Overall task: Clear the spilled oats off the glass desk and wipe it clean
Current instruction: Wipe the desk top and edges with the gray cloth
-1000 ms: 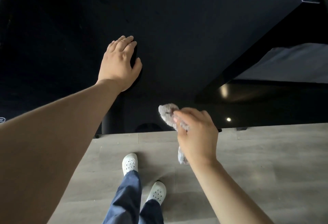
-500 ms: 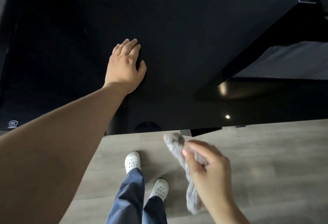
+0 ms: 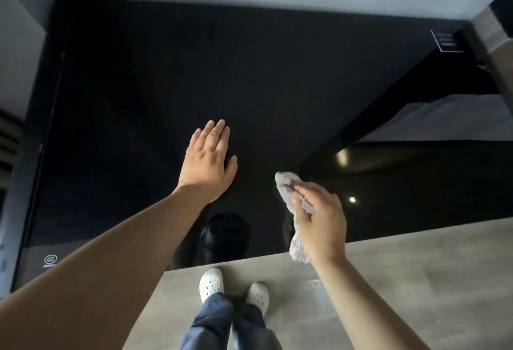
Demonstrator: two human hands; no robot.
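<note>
1. The left hand (image 3: 209, 159), in the centre of the frame, lies flat on the tabletop (image 3: 166, 86), palm down, fingers straight and close together, holding nothing.
2. The right hand (image 3: 322, 224), lower right of centre, pinches a crumpled grey cloth (image 3: 287, 183) between thumb and curled fingers. One bunched end sticks out toward the upper left; the other hangs below the palm, past the near edge of the glass. Whether the cloth touches the glass cannot be told.
3. The cloth looks soft, light and limp. It will likely fold under any push, so gathering it into a wad beneath the palm should give firmer contact than a pinch at its middle.
4. The tabletop is glossy black glass filling the upper and middle frame, with a small light reflection (image 3: 352, 199) at right. It is probably hard, slick and quick to smear; the flat left hand may leave prints.
5. No oats show anywhere on the dark glass, so the job seems to be at the wiping stage, though small flakes could be lost in the dimness.
6. Along the bottom are a pale wood-look floor (image 3: 416, 266), white perforated shoes (image 3: 212, 283) and blue trouser legs (image 3: 213, 322). A small round mark (image 3: 50, 260) sits at the glass's lower left corner.
</note>
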